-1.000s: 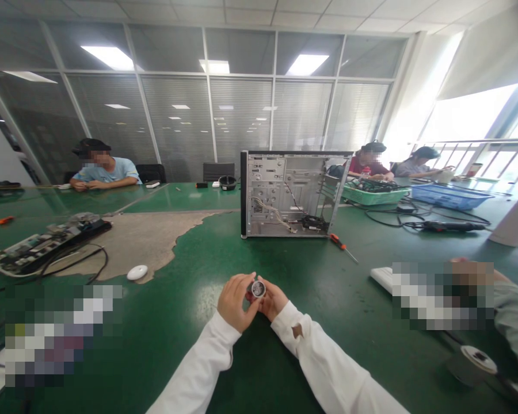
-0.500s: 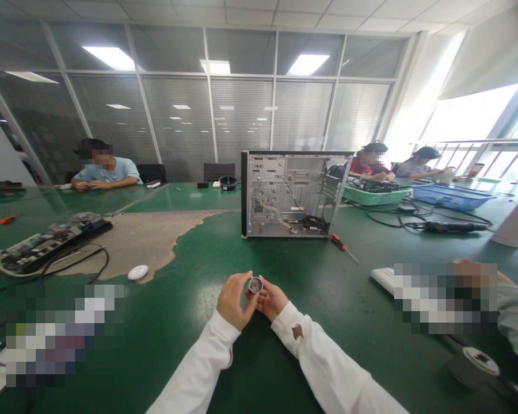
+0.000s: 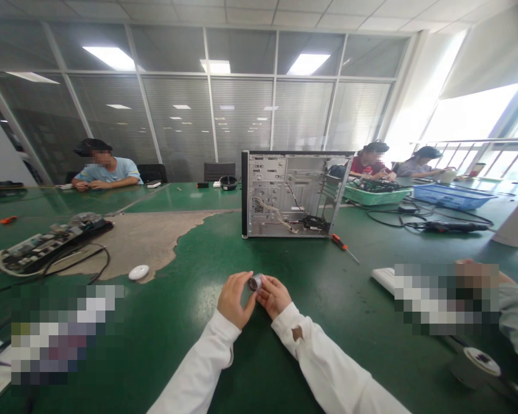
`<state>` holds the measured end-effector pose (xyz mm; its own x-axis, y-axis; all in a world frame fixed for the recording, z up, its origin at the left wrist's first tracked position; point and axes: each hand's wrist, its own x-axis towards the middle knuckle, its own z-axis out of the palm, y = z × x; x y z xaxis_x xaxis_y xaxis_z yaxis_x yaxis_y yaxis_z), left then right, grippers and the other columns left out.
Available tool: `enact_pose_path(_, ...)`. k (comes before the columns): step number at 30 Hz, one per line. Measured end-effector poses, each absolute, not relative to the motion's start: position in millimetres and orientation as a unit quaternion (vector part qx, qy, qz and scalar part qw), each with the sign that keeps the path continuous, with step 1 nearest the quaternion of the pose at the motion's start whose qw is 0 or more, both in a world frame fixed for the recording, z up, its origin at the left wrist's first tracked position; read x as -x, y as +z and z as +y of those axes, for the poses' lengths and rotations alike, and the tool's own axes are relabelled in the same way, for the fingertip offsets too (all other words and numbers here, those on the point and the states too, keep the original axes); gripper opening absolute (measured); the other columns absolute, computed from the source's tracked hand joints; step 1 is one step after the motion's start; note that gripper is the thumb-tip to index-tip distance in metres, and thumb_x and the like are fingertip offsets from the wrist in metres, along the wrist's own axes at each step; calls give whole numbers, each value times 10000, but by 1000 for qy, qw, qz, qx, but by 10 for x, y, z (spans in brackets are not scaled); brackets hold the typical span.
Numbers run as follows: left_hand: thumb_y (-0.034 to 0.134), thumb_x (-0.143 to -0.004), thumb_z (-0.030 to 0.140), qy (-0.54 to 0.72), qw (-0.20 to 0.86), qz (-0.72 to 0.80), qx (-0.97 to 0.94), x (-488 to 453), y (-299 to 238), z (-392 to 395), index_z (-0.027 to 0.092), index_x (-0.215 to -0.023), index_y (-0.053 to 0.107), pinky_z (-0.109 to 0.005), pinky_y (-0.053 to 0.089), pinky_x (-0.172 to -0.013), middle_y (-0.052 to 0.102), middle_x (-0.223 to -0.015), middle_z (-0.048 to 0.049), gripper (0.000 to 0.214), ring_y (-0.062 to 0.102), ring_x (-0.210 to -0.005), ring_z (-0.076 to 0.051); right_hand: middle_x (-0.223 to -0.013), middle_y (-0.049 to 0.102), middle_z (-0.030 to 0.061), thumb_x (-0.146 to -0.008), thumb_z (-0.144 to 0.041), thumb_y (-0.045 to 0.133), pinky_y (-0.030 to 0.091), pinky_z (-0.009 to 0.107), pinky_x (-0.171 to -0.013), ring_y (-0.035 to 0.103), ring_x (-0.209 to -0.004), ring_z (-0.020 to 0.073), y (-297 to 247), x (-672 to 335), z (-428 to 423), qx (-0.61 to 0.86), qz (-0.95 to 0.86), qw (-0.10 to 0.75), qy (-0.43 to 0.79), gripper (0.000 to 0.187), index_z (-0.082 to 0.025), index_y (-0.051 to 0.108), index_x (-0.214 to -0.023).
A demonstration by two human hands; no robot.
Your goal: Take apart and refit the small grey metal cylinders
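A small round cylinder (image 3: 254,283), with a pale side and a dark, greyish end, sits between my two hands above the green table (image 3: 224,368). What exactly it is I cannot make out. Fingers and thumb of my left hand (image 3: 235,299) close around its left side. From the right, my right hand (image 3: 275,296) pinches it between thumb and fingertips. Beyond the hands stands an open computer case (image 3: 293,195), its bare metal inside and some cables showing. An orange-handled screwdriver (image 3: 339,242) lies beside the case's lower right corner.
At left lie a circuit-board assembly (image 3: 56,244) with black cables and a white disc (image 3: 138,272). Green (image 3: 377,196) and blue (image 3: 453,198) baskets stand at back right. A co-worker's sleeved arm (image 3: 515,316) reaches in at right. Other people sit across the table.
The cylinder has turned in my fingers: its open end faced me before, and now more of its side shows. Both hands stay in nearly the same place.
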<state>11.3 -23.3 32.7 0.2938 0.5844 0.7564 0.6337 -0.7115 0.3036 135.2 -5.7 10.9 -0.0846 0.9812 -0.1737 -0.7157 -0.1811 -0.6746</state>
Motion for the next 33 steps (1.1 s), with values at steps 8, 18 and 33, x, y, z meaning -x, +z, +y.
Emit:
enact_pose_path(8, 492, -676, 249, -442, -22, -415, 795, -121, 272, -195, 156, -1048, 402, -354, 369, -832, 472, -1020, -96, 394, 442, -962, -196, -717, 543, 1, -460, -247, 684, 469, 280, -605, 546, -687, 131, -3, -1431, 78, 383, -364, 699, 481, 405, -175, 444, -779)
enact_pose_path(18, 499, -650, 218, -438, -42, -448, 778, -113, 233, -154, 160, -960, 461, -338, 409, -743, 517, -917, -77, 318, 491, -847, -185, -968, 509, 54, -600, -143, 559, 431, 302, -769, 513, -874, 149, 182, -1406, -167, 340, -625, 638, 295, 344, -193, 409, -905)
enact_pose_path(33, 575, -543, 174, -484, -291, -462, 684, -146, 124, -82, 176, -850, 473, -293, 393, -651, 611, -844, -44, 324, 557, -774, -181, -891, 546, 39, -548, -180, 592, 414, 289, -721, 501, -847, 167, 389, -1424, -325, 360, -611, 608, 357, 466, -210, 460, -994)
